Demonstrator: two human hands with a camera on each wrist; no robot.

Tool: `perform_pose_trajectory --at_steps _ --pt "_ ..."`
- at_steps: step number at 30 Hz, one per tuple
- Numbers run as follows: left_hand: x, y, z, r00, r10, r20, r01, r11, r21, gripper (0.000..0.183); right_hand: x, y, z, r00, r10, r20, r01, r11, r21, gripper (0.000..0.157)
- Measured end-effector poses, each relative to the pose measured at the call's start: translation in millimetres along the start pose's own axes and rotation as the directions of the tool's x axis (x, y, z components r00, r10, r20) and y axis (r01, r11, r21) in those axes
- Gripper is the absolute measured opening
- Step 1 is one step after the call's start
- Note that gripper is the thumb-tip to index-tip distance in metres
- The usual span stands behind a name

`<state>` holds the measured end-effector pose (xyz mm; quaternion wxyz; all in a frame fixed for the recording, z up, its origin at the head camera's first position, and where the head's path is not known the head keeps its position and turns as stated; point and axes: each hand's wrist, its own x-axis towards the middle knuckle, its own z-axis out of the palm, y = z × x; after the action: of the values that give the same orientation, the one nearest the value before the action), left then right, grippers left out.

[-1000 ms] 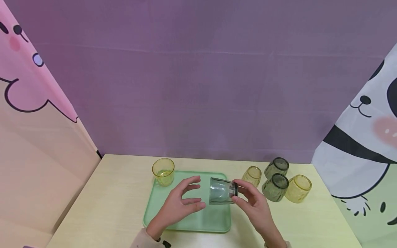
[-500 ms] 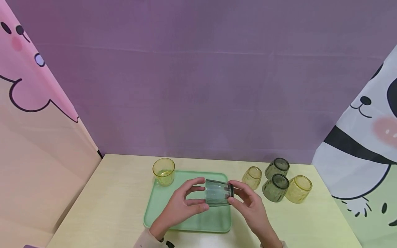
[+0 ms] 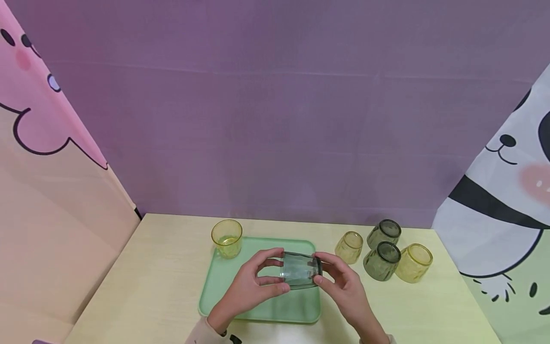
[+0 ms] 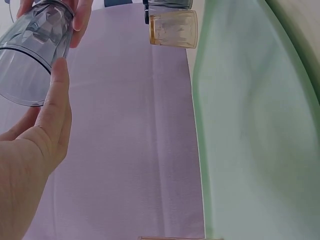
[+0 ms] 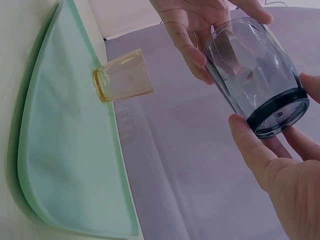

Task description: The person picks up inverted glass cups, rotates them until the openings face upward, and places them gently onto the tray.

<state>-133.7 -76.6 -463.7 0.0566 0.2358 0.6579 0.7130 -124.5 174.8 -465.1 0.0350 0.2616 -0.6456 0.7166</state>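
Note:
In the head view a bluish-grey glass tumbler (image 3: 297,270) lies sideways in the air over the green tray (image 3: 296,308), its mouth facing left. My right hand (image 3: 343,282) grips its thick dark base, fingertips on opposite sides. At the rim end, my left hand (image 3: 251,277) holds it between thumb and fingers. The right wrist view has the tumbler (image 5: 255,75) tilted, its base ring between my right fingertips. From the left wrist, the tumbler's open mouth (image 4: 22,75) shows with a left fingertip on the rim.
An upright yellow glass (image 3: 227,241) stands at the tray's back left corner. To the right, upside down on the table, are a small yellow glass (image 3: 349,247), two dark grey glasses (image 3: 381,261) and a larger yellow glass (image 3: 414,263). A purple cloth (image 3: 275,119) hangs behind.
The tumbler has moved left and slightly down in my right hand. My left fingers, apart from it a second ago, have come onto its rim.

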Motion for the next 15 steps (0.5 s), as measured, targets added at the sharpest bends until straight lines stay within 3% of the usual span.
perform_pose_trajectory --at_steps 15 --pt "0.1 0.7 -0.3 0.999 0.022 -0.026 -0.021 0.999 0.048 0.065 -1.6 -4.7 -2.8 0.999 0.039 -0.013 -0.039 0.997 -0.060 0.045"
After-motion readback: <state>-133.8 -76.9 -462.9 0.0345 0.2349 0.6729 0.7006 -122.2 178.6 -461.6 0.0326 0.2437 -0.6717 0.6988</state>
